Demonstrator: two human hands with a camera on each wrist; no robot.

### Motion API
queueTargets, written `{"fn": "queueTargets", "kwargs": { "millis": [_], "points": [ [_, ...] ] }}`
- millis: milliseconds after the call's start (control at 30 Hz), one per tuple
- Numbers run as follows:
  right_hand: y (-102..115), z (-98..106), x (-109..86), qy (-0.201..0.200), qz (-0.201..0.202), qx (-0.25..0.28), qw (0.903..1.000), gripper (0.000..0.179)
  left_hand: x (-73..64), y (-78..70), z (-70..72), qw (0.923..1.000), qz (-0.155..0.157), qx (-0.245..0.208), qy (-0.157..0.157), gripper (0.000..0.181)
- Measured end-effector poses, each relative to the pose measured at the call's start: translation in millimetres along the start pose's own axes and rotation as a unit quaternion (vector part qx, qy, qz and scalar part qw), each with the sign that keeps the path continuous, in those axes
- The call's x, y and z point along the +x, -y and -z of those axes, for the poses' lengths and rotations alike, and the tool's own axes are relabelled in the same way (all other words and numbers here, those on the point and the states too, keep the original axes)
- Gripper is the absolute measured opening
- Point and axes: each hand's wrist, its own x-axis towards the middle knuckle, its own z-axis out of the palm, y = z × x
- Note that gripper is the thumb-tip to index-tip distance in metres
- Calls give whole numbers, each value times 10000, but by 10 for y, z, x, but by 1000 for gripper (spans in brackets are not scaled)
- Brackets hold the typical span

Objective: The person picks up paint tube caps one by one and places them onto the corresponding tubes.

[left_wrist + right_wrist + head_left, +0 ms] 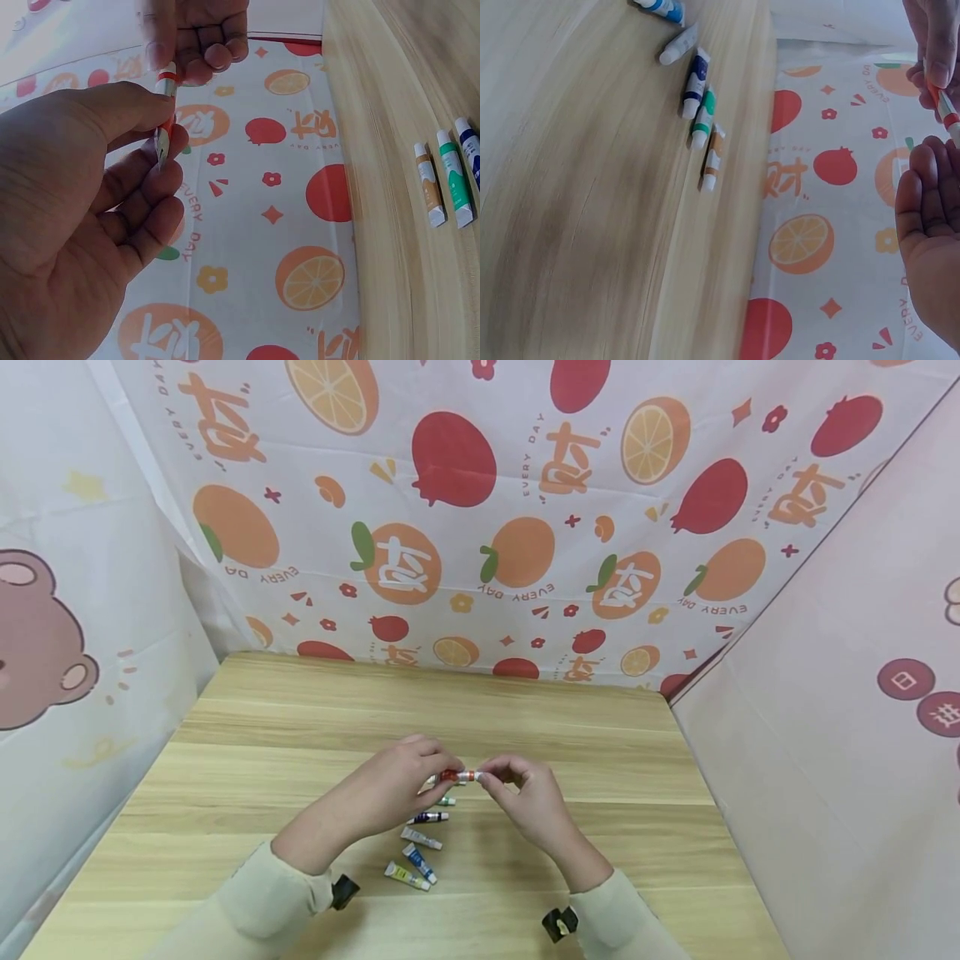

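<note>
A small red-banded paint tube (468, 776) is held up above the table between both hands. My left hand (390, 789) pinches its body between thumb and fingers, as the left wrist view also shows of the tube (166, 133). At the white cap end, the thumb and forefinger of my right hand (531, 802) pinch the cap. Below the hands lie more paint tubes: ochre (430, 184), green (454, 180), dark blue (429, 817), pale grey (422, 837), blue (418, 864) and yellow (407, 876). In the head view, the left hand partly hides the nearest of them.
The tubes lie in a loose column on a wood-grain table (600, 760). A fruit-printed cloth (465, 552) hangs behind the table's far edge. Pale printed cloths hang at the left (97, 568) and right (810, 677).
</note>
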Motion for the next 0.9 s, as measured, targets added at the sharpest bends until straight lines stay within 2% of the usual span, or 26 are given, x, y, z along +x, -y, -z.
{"fn": "queueTargets", "kwargs": {
  "millis": [133, 333, 500, 700, 900],
  "points": [
    [-21, -13, 4, 110, 45, -171, 9998, 11, 3, -7, -5, 10000, -4, 29, 19, 16],
    [-20, -7, 3, 266, 51, -139, 9995, 25, 18, -24, -2, 10000, -49, 60, 34, 15],
    [-46, 23, 1, 553, 290, -145, 9979, 43, 21, -23, 6, 9999, 16, 47, 97, 15],
    [-54, 58, -4, 581, 273, 26, 9979, 26, 18, 0, 19, 9998, 121, -2, 162, 14],
    [-42, 67, -2, 437, 550, -120, 9975, 22, 24, 20, 15, 9998, 126, 12, 150, 13]
  ]
}}
